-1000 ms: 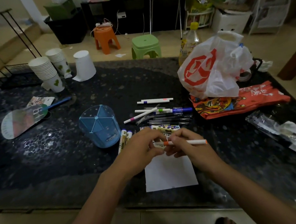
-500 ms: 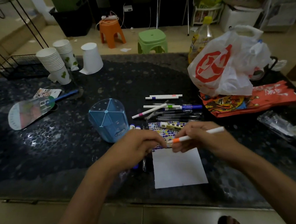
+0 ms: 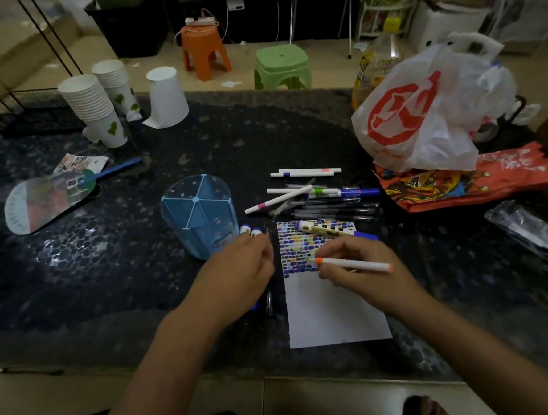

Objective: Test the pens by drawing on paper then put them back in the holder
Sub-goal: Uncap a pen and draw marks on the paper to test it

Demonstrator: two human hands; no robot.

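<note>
Hands now apart: right hand (image 3: 362, 263) pinches orange-tipped pen (image 3: 353, 264), long axis running left-right, tip resting on paper (image 3: 333, 303) at lowest coloured row. Left hand (image 3: 238, 273) curled beside paper's left edge, contents unclear. Blue holder (image 3: 199, 215) nearer left hand, on worktop (image 3: 110, 281).

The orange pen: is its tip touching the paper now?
Cannot tell. In the head view the right hand holds the orange pen with its tip over the coloured patches on the paper, but neither contact nor a gap shows plainly.
</note>
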